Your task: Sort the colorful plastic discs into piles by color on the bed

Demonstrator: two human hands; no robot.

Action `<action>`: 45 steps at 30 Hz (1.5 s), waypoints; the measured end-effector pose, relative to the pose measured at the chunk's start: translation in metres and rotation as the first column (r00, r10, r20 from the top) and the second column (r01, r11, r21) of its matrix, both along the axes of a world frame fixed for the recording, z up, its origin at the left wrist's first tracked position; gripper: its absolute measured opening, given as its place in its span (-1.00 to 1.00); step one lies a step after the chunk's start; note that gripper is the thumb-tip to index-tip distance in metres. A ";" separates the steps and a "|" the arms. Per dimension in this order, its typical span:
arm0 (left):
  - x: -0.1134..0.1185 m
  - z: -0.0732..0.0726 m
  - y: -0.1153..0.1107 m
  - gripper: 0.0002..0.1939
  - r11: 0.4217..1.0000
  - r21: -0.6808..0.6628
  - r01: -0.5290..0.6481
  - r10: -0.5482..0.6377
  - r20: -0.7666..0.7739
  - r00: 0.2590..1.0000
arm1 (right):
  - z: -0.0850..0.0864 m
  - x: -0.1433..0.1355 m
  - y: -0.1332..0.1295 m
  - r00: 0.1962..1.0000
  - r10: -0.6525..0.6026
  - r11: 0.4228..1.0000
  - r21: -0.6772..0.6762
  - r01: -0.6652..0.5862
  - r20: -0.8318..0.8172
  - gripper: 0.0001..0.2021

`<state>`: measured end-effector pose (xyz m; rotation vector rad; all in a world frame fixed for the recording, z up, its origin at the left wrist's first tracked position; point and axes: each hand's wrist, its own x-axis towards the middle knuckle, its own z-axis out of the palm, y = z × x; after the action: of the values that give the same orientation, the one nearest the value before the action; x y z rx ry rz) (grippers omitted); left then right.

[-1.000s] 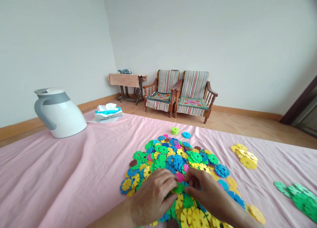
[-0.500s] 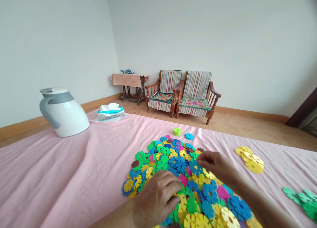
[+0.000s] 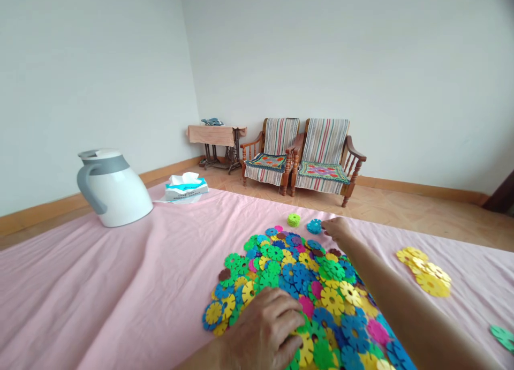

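A large heap of notched plastic discs (image 3: 301, 276) in blue, green, yellow, pink and brown covers the middle of the pink cloth. My left hand (image 3: 271, 324) rests on the heap's near left part, fingers curled; what is under its fingertips is hidden. Beyond the heap, my right hand (image 3: 336, 231) reaches to a small blue disc pile (image 3: 314, 226), its fingers pinched at the pile's right edge on a blue disc. Just left of that pile sits a lime-green disc stack (image 3: 293, 220). Yellow discs (image 3: 431, 276) lie in a group on the right.
A white and grey jug (image 3: 120, 190) stands on the pink cloth (image 3: 120, 284) at left, near a tissue box (image 3: 187, 188). Green discs (image 3: 503, 338) lie at the right edge. Two wooden armchairs (image 3: 323, 145) and a cloth-covered stand (image 3: 212, 135) are by the wall.
My right hand has moved from the heap, where it held a blue disc, forward to the small blue pile. My left hand stays on the heap. The view has shifted slightly.
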<state>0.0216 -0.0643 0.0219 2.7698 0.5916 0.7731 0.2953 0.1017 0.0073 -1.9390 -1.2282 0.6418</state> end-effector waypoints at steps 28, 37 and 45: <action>-0.001 0.006 -0.007 -0.87 0.976 -0.090 -0.197 0.203 0.061 0.977 | 0.040 -0.052 -0.211 0.595 0.650 0.724 -0.146 -0.674 0.473 -0.70; -0.008 0.001 0.005 -0.86 0.962 -0.126 -0.244 0.264 0.183 0.947 | 0.006 0.009 -0.238 0.783 0.430 0.796 0.219 -0.564 0.450 -0.80; -0.010 0.015 -0.001 -0.90 0.994 -0.113 0.010 0.001 0.094 0.996 | 0.009 0.028 -0.237 0.922 0.309 0.914 0.195 -0.355 0.233 -0.79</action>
<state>0.0118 -0.0657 0.0369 2.6150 0.5917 0.8363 0.3233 -0.1356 0.0164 -1.6382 -1.7045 0.4531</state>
